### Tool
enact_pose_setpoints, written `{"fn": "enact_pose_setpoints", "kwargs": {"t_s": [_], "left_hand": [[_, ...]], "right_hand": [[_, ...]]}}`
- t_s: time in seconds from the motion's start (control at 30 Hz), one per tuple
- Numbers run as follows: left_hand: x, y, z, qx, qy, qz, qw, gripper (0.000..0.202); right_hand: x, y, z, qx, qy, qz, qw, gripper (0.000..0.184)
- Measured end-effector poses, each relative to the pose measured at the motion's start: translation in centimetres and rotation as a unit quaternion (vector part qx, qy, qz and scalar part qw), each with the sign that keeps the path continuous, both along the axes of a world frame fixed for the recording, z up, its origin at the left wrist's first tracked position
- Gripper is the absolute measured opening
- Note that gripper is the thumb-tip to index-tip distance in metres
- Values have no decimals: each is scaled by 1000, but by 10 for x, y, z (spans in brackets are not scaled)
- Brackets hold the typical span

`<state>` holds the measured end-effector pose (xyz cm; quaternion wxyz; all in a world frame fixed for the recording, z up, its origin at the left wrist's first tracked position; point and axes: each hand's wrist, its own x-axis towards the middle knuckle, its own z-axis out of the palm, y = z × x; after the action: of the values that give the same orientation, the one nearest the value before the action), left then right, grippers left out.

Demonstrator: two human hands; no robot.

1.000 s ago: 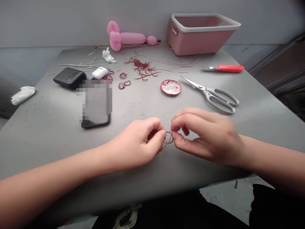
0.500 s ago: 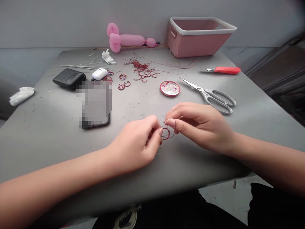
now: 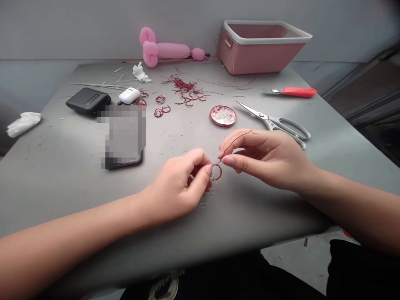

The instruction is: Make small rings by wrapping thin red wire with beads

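Note:
Between the thumb and fingers of my left hand [image 3: 187,179] is pinched a small ring wrapped in dark red wire [image 3: 221,171]. A pale bead [image 3: 212,178] sits at its lower edge, partly covered by the fingertips. From the top of the ring a thin red wire [image 3: 233,142] runs up to the right. My right hand [image 3: 265,160] has its thumb and index tip close together on that wire, whose free end lies across the index finger. Beyond the hands stands a round red-rimmed dish [image 3: 212,121] of pale and pink beads. Scissors [image 3: 265,119] lie partly behind my right hand.
Finished-looking red rings [image 3: 158,112] and a heap of red wire scraps [image 3: 186,85] lie farther back. At left are a blurred phone [image 3: 125,163], a black box [image 3: 89,101] and a white case [image 3: 129,96]. A red-handled cutter [image 3: 298,91] and pink bin [image 3: 256,56] stand right.
The wire that looped loosely between the hands is now drawn up from the ring and over my right index finger. My left hand stays on the ring. The view has shifted slightly.

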<state>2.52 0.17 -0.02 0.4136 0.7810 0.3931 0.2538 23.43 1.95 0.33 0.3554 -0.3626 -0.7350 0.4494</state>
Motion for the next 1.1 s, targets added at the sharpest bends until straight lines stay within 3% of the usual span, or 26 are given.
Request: {"fn": "enact_pose_setpoints", "kwargs": {"t_s": [0.1, 0.23, 0.33, 0.43, 0.53, 0.6, 0.67, 0.77, 0.93, 1.0, 1.1], "left_hand": [[0, 1, -2, 28, 0, 7, 1000, 15], [0, 2, -4, 65, 11, -1, 998, 15], [0, 2, -4, 78, 16, 0, 997, 14], [0, 1, -4, 68, 22, 21, 997, 15], [1, 0, -4, 38, 17, 28, 999, 16], [1, 0, -4, 27, 19, 25, 999, 16], [1, 0, -4, 28, 25, 16, 999, 17], [0, 1, -4, 44, 28, -4, 999, 16], [-1, -1, -7, 123, 32, -26, 992, 15], [0, -2, -8, 173, 35, -28, 984, 15], [1, -3, -10, 243, 37, -37, 969, 16]], "right_hand": [[-2, -6, 0, 57, -41, 6, 997, 8], [-3, -9, -1, 79, -79, -36, 993, 10], [-3, -7, -2, 155, -90, -2, 984, 3], [-3, -6, -4, 296, -116, 23, 948, 10], [-2, -8, -9, 433, -149, 16, 889, 16], [-1, -8, -12, 495, -161, 23, 853, 19], [-1, -8, -13, 515, -162, 33, 841, 21], [-2, -9, -11, 435, -152, 23, 887, 16], [-5, -11, -1, 146, -137, 22, 979, 12], [-5, -11, 2, -10, -113, 19, 993, 16], [-6, -9, 4, -215, -72, 32, 973, 25]]}}
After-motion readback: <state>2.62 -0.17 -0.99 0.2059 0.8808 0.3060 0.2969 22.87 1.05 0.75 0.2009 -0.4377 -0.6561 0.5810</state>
